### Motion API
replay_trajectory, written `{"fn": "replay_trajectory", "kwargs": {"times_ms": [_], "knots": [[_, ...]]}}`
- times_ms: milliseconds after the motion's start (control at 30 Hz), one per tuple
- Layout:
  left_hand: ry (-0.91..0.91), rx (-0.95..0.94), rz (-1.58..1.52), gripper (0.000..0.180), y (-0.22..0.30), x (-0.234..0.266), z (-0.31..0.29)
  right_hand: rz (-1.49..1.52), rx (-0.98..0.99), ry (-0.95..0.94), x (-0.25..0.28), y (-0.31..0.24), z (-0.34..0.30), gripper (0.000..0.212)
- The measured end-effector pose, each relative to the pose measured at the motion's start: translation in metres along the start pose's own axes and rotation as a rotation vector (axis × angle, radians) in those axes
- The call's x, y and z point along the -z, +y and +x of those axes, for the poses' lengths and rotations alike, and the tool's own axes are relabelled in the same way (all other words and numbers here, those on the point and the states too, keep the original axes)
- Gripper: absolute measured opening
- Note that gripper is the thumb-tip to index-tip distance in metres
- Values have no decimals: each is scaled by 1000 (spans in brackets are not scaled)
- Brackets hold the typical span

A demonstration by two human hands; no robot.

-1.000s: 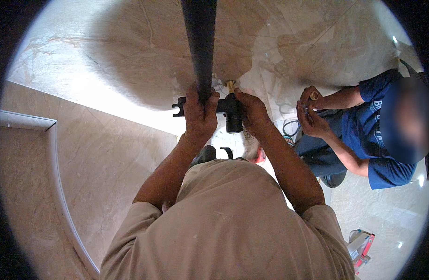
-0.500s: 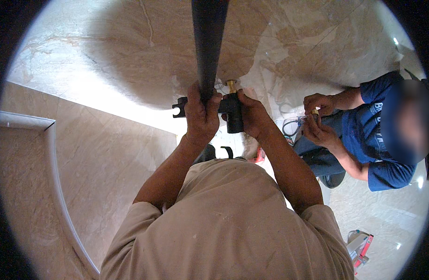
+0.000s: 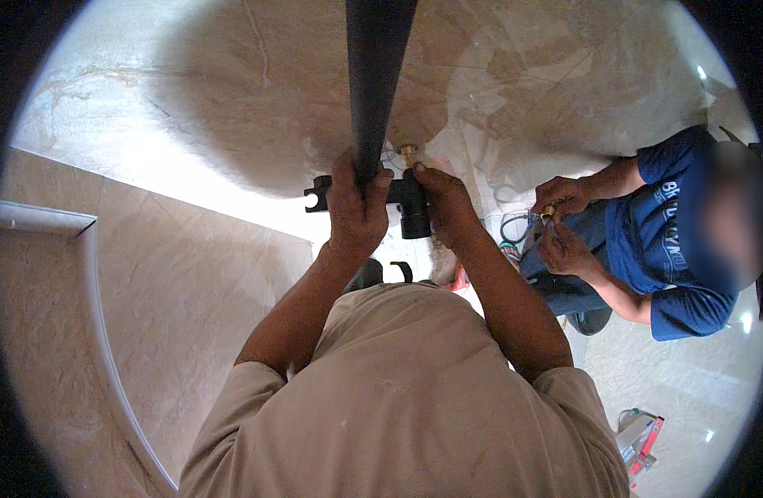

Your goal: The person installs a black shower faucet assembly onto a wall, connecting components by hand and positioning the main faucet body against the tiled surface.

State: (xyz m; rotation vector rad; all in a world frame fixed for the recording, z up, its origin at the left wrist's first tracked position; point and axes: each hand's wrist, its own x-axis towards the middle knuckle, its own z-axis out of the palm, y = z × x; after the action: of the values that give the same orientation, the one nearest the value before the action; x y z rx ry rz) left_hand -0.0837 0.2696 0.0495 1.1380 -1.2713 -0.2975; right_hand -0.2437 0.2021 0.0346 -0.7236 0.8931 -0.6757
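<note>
A black shower mixer [image 3: 414, 217] is held up against the stone-patterned wall, with a long black bar [image 3: 375, 75] rising from it. My left hand [image 3: 356, 212] is wrapped round the mixer body at the foot of the bar. At its right end my right hand [image 3: 449, 203] grips the mixer, thumb on top beside a brass fitting [image 3: 409, 156] that sticks out of the wall. Whether the fitting and the mixer are joined I cannot tell. The right hand's other fingers are mostly hidden behind the mixer.
Close on my right a co-worker in a blue shirt [image 3: 634, 224] holds a small brass piece [image 3: 548, 212] in both hands. A red and grey tool [image 3: 644, 444] lies on the tiled floor at lower right. On the left is a recessed wall edge [image 3: 95, 249].
My right hand has shifted its hold, its thumb now closer to the brass fitting. The bar's upper end has tilted slightly right. The co-worker's hands have moved a little left with the brass piece.
</note>
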Motion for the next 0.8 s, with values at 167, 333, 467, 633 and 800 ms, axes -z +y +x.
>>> {"fn": "replay_trajectory", "kwargs": {"times_ms": [167, 333, 467, 633, 800], "knots": [[-28, 57, -49, 19, -4, 1, -1, -501, 293, 84, 10, 7, 10, 44], [-14, 40, -62, 20, -10, -1, -2, 282, -62, -25, 5, 5, 5, 41], [44, -25, -116, 25, -11, -3, -1, -421, 213, 161, -2, -1, -5, 40], [19, 34, -87, 23, -4, -1, 1, -185, 212, -2, -2, 2, 7, 50], [15, 11, -30, 20, 5, -2, 4, 147, -42, -58, 7, 7, 7, 55]]}}
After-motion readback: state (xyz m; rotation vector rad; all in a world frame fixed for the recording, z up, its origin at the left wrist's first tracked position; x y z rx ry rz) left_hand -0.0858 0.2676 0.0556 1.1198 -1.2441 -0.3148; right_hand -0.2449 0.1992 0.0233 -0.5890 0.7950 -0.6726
